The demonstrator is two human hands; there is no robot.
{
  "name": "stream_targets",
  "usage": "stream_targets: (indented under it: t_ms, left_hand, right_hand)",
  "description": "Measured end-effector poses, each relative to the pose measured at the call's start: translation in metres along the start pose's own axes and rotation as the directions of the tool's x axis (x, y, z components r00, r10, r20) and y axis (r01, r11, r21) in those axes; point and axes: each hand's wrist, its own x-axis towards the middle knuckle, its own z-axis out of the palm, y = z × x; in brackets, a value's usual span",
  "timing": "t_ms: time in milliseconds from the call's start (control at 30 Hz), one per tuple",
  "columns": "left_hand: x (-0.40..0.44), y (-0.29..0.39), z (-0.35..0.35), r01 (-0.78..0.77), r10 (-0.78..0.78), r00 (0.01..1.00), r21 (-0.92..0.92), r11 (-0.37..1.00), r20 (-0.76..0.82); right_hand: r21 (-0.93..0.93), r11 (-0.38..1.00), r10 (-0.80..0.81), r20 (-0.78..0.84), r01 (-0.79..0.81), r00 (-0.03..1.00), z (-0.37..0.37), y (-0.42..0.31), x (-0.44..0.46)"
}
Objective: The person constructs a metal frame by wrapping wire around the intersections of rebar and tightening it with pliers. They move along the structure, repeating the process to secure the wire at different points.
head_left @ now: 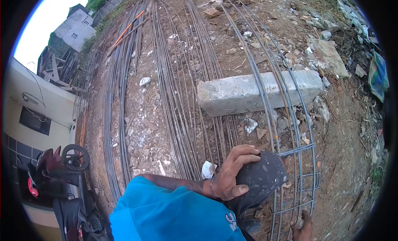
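Observation:
My left hand (234, 170), with a thin bracelet at the wrist, rests on my raised knee (265, 174) in dark, speckled trousers. Its fingers are stretched out and the thumb stands apart. At the lower right, my right hand (303, 229) is beside a rebar cage (294, 173), its thumb and a finger apart and close to the long bars. Nothing shows in its grasp, and the frame's edge cuts off part of it. Rectangular stirrups (296, 149) cross the cage's long bars. The far part of these bars lies over a concrete block (232, 89).
Bundles of long rebar (166, 83) lie on stony soil to the left, with an orange rod (129, 27) across one. A motorbike (74, 191) stands by a house wall (45, 96). Stones and a blue-green sack (378, 77) lie at the right.

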Motion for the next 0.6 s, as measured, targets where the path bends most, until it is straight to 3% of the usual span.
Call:
stream_targets:
  t_ms: [100,167,233,433,600]
  left_hand:
    - [0.005,0.003,0.012,-0.039,0.038,0.999,0.023,0.999,0.039]
    - [0.004,0.01,0.017,0.058,-0.059,0.998,0.047,0.997,0.026]
    - [0.005,0.009,0.022,0.027,-0.029,0.999,0.08,0.996,0.032]
    - [0.005,0.014,0.028,0.111,-0.109,0.993,0.088,0.99,-0.035]
    - [0.007,0.012,0.032,0.1,-0.095,0.994,0.094,0.991,-0.059]
  right_hand:
    - [0.028,1.0,0.0,-0.004,0.0,1.0,0.004,0.015,-0.005]
    - [0.081,0.996,0.024,0.011,-0.025,1.0,0.006,0.023,-0.007]
    - [-0.045,0.998,0.047,0.069,-0.044,0.996,0.011,0.032,-0.004]
    - [0.08,0.996,0.033,0.133,-0.044,0.991,0.007,0.036,-0.006]
    - [0.054,0.999,-0.014,0.076,0.01,0.997,0.022,0.06,-0.003]
